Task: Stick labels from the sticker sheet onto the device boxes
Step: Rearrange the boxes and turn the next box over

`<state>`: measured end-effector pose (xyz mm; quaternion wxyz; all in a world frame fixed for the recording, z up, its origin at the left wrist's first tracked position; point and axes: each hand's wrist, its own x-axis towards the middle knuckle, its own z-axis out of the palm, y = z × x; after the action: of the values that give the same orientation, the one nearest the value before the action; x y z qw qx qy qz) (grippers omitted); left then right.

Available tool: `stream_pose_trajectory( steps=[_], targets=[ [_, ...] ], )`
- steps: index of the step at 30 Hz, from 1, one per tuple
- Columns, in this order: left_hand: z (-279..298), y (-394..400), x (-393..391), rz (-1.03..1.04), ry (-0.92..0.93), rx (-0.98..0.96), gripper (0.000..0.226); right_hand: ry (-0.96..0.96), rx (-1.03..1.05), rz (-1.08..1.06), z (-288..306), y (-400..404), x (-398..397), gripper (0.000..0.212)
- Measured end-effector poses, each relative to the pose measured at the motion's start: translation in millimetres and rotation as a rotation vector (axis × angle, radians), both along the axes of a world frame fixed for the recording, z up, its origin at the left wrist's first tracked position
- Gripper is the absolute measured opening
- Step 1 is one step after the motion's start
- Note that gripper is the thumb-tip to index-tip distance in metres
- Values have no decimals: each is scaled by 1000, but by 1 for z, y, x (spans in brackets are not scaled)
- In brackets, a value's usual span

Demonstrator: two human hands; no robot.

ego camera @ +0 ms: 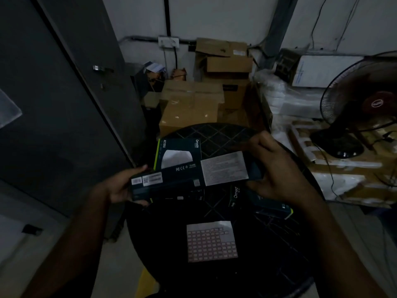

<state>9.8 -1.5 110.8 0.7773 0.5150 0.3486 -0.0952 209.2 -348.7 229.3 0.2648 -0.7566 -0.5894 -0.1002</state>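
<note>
We hold one dark box (193, 173) up over the round table (268, 265), gripped at both ends. Our left hand (120, 188) is curled round the near-left end, thumb on top by the barcode labels (150, 179), fingers underneath. Our right hand (277, 168) clasps the far-right end, fingers wrapped over the edge beside the large white label (223, 168). Neither hand pinches a sticker.

The box is tilted so its long side faces us, probably to read the printed labels or to pick the bare patch where the next sticker belongs — a two-handed grip keeps it steady while we look.

Behind it a second box (178, 153) stands on edge, front toward us, apparently touching the held one. A third box (262, 201) lies flat on the table under our right wrist, partly hidden.

The sheet (211, 241) lies flat on the near side of the table, well below the held box and apart from all three. Its upper right rows look emptied, so some stickers seem used already. It lies within easy reach — either hand could drop to it once the box is set down or held by one hand alone. The dim light makes finer print unreadable.
</note>
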Motion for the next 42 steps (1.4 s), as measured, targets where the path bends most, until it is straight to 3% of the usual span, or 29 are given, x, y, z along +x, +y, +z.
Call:
stream_pose_trajectory(
  steps=[4,7,9,11,13,16,18,21,25,28,31,35,39,42],
  targets=[
    [-28,-22,5,105,-70,-223,79,-190,-11,-11,-22,-1,9,61],
    [-33,-41,12,159,-167,-348,88,-333,10,-235,-45,-12,25,63],
    [-30,-54,20,201,-220,-377,90,-244,89,-428,-66,-16,28,64],
    [-23,-74,30,223,-290,-330,101,47,227,-663,-95,-11,27,67],
    [-21,-102,43,287,-365,-191,107,521,330,-824,-118,1,18,76],
    [-29,-158,59,473,-422,81,121,1354,458,-685,-133,30,-13,78],
    [-35,-189,60,555,-419,163,130,1595,592,-580,-133,47,-34,91],
    [-38,-209,57,583,-436,190,131,1561,802,-583,-138,58,-41,97],
    [-43,-200,55,475,-416,280,132,1597,857,-624,-139,46,-29,93],
    [-35,-173,50,541,-413,59,94,1694,846,-528,-136,17,-10,86],
    [-12,-140,55,569,-340,-158,54,1646,733,-479,-130,-20,11,80],
    [5,-136,75,93,-263,36,22,1607,668,-566,-132,-52,32,55],
    [-28,-154,109,-143,-287,225,89,1582,643,-599,-149,-69,56,53],
    [-49,-175,145,-198,-268,180,96,1527,469,-581,-149,-89,84,67]
  ],
)
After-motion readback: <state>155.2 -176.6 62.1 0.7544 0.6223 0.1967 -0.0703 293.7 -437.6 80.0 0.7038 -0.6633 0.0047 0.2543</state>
